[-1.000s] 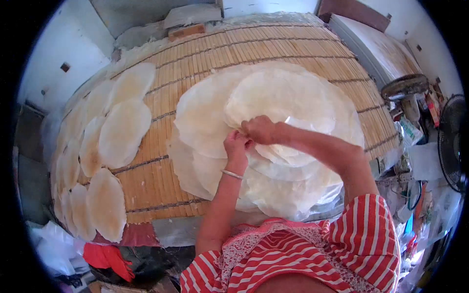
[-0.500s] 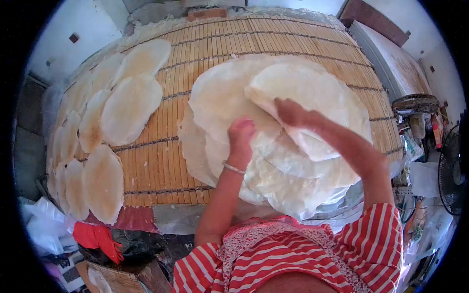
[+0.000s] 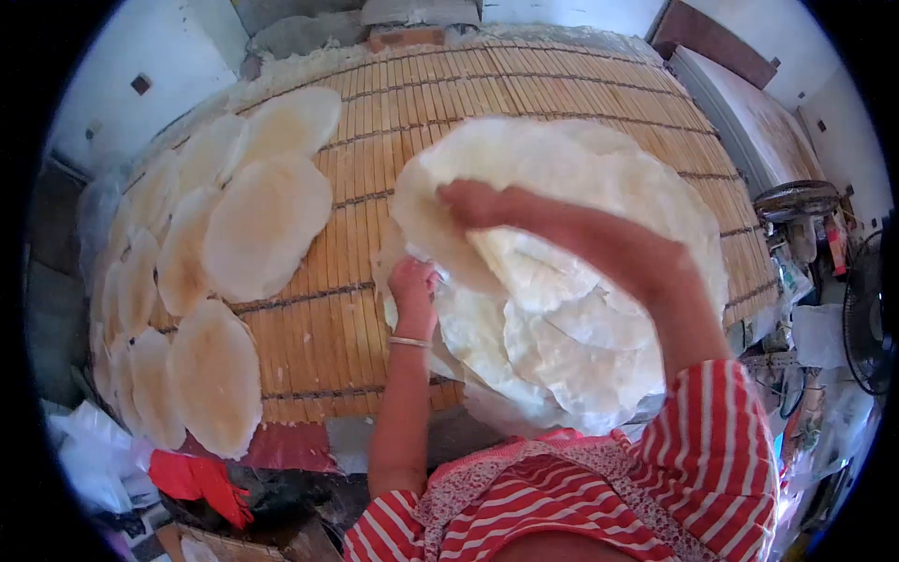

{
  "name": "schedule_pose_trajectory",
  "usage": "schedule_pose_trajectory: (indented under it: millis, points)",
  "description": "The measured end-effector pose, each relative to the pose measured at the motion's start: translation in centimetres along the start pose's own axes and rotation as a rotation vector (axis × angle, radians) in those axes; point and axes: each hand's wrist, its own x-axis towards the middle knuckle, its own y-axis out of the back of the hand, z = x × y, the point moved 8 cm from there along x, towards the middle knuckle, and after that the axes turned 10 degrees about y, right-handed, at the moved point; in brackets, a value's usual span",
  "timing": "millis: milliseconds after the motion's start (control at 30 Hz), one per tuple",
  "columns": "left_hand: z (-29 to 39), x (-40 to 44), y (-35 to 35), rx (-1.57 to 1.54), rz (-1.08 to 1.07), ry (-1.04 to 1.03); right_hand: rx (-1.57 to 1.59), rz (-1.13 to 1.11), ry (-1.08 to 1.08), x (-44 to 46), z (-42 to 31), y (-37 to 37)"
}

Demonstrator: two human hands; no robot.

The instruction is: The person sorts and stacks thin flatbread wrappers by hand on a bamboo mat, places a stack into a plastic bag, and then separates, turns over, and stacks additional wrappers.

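A pile of thin, pale round flatbread sheets [image 3: 599, 347] lies in front of me, overlapping, with wrinkled and folded edges. My right hand [image 3: 470, 204] reaches across the pile, fingers closed on an upper sheet [image 3: 524, 155] toward its left side. Lower left of it, my left hand [image 3: 414, 284], with a bangle on the wrist, is closed at the pile's left edge. A whitish bit of sheet shows by its fingers. Both sets of fingertips are partly hidden, and the right arm covers part of the pile.
Separate round sheets [image 3: 267, 225] with browned patches overlap along the left of the slatted bamboo mat [image 3: 361, 234]. Red gloves [image 3: 198, 482] hang below the mat's left front edge. Fans [image 3: 866, 318] and plastic bags stand at the right.
My right hand has moved left across the pile, and the upper sheet now extends further left. My left hand has shifted left and down to the pile's edge. The view has shifted slightly.
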Motion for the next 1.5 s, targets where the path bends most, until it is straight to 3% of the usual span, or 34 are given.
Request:
schedule_pose_trajectory:
  millis: [67,133,233,333,433,467,600,700,800,900,933,1033,1133,1333,1433,1467,1500]
  points:
    - [0.3,0.5,-0.3,0.104,0.005,0.014,0.045,-0.055,0.004,1.9,-1.8,-4.2]
    - [0.5,0.8,-0.8,0.13,0.028,-0.009,0.005,-0.097,-0.041,2.5,-3.6,-3.5]
    - [1.2,1.5,-0.9,0.305,0.1,-0.177,-0.113,-0.071,-0.14,3.6,-2.6,-1.9]
    - [2.6,2.0,-0.5,0.584,0.265,-0.424,-0.117,-0.145,-0.101,3.6,-3.5,-2.1]
    - [3.0,1.3,-1.2,0.335,0.162,-0.183,-0.077,-0.192,-0.127,3.3,-3.9,-2.8]
    - [2.9,1.3,-1.6,0.155,0.086,-0.153,-0.054,-0.184,-0.139,3.4,-3.8,-2.7]
    - [2.2,1.4,-2.2,-0.067,-0.084,-0.029,0.057,-0.15,-0.294,2.5,-2.8,-1.2]
    - [1.0,1.3,-2.1,-0.379,-0.151,0.075,0.089,-0.146,-0.283,1.7,-2.0,-0.3]
    - [1.0,1.0,-3.4,-0.5,-0.232,0.113,0.163,-0.138,-0.332,1.4,-0.8,-0.2]
    - [0.4,1.5,-4.7,-0.526,-0.352,0.107,0.123,-0.056,-0.415,1.4,-0.3,-0.5]
    - [0.0,1.6,-4.4,-0.558,-0.291,0.085,0.106,0.007,-0.407,1.3,-0.4,-0.5]
    - [-1.1,2.6,-4.2,-0.646,-0.409,0.134,0.027,-0.072,-0.381,1.9,-0.1,-1.3]
    - [-0.8,0.8,-3.0,-0.52,-0.187,0.109,0.067,0.013,-0.281,2.2,1.2,-1.0]
    - [-2.5,-0.3,-0.3,-0.385,-0.173,0.175,0.363,0.311,-0.246,-0.4,4.4,4.5]
    - [-2.5,-1.6,-1.5,-0.376,-0.204,0.216,0.213,0.232,-0.288,-1.2,3.1,8.2]
    - [-2.5,-2.3,-2.0,-0.37,-0.217,0.234,0.348,0.333,-0.287,-1.4,4.4,8.5]
    - [-2.7,-2.6,-2.2,-0.369,-0.251,0.251,0.367,0.258,-0.328,-2.1,3.1,9.6]
